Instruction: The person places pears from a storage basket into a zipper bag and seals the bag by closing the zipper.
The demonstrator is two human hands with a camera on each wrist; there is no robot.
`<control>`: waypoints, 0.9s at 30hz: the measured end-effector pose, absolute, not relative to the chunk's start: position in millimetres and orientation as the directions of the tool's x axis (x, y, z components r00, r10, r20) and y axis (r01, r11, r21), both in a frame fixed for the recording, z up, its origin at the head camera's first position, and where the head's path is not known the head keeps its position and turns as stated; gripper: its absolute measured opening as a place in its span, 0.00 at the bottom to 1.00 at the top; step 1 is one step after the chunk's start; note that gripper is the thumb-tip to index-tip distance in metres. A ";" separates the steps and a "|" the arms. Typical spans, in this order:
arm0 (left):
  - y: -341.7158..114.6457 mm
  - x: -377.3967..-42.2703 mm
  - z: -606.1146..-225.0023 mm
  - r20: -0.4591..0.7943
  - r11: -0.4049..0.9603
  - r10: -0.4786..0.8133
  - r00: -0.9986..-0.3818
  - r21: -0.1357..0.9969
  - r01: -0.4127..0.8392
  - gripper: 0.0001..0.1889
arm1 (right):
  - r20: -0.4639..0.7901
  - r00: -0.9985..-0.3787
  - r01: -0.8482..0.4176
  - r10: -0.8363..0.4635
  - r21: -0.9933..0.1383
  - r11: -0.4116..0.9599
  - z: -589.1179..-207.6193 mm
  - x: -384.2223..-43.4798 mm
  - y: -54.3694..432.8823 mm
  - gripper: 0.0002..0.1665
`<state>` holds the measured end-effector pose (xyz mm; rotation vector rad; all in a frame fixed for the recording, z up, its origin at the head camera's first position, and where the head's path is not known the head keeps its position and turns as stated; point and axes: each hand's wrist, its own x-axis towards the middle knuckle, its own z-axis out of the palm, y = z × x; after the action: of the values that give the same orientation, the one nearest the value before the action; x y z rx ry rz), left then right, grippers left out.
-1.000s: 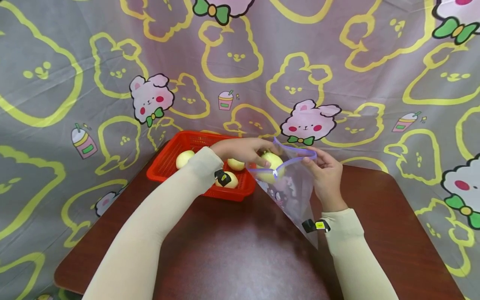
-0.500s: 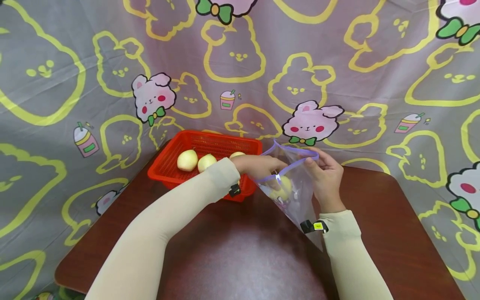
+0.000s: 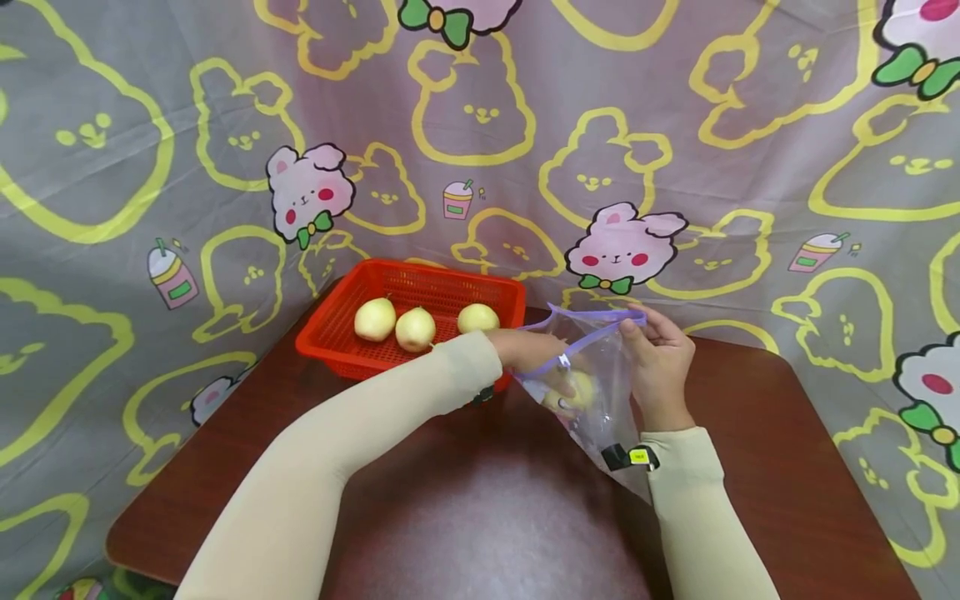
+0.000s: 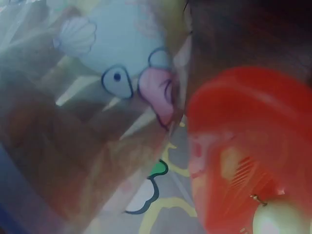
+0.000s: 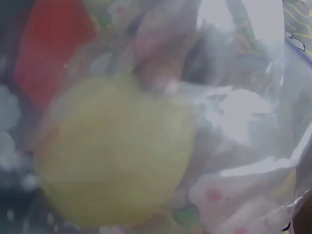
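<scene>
A clear zip bag [image 3: 611, 375] with a purple rim hangs over the table, its mouth spread. My right hand [image 3: 663, 367] pinches the rim at the right between thumb and fingers. My left hand [image 3: 531, 350] reaches through the mouth, holding a pale yellow pear [image 3: 582, 390] inside the bag. Through the plastic in the right wrist view, the pear [image 5: 117, 156] looks large and blurred, a fingertip against its top. The bag's printed side [image 4: 117, 44] fills much of the left wrist view; the left fingers are partly hidden by plastic glare.
A red perforated basket [image 3: 480, 282] stands at the back left, holding several pears, among them one at left [image 3: 375, 320], one in the middle [image 3: 416, 329] and one at right [image 3: 478, 317]. The brown table [image 3: 480, 500] meets a patterned cloth [image 3: 517, 192] behind.
My left hand has moved right and down from the bag's mouth into the bag, carrying the pear deeper. My right hand keeps hold of the rim, shifted slightly. More of the basket's pears show.
</scene>
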<state>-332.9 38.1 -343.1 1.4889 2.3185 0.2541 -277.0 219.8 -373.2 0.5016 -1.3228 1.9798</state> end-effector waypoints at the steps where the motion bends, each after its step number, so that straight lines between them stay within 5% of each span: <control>1: 39.1 -331.9 -344.2 -0.211 0.446 0.894 -0.395 0.336 0.829 0.21 | 0.649 -0.686 -0.726 0.331 -0.646 -0.238 -373.5 -277.1 220.6 0.15; 6: 42.9 -328.0 -347.8 -0.217 0.497 0.866 -0.450 0.295 0.816 0.14 | 0.632 -0.704 -0.710 0.323 -0.646 -0.281 -373.7 -277.1 222.9 0.14; 17: 38.6 -340.8 -345.5 -0.335 0.549 0.815 -0.473 0.181 0.816 0.17 | 0.657 -0.688 -0.724 0.308 -0.650 -0.232 -366.9 -279.5 231.9 0.14; 27: 39.0 -338.4 -345.7 -0.368 0.673 0.717 -0.591 0.146 0.725 0.16 | 0.617 -0.721 -0.689 0.316 -0.689 -0.225 -364.6 -278.1 230.1 0.12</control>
<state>-338.4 39.0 -345.7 1.1292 2.4908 -0.0271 -278.1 230.1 -364.6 0.4613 -1.3819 1.9945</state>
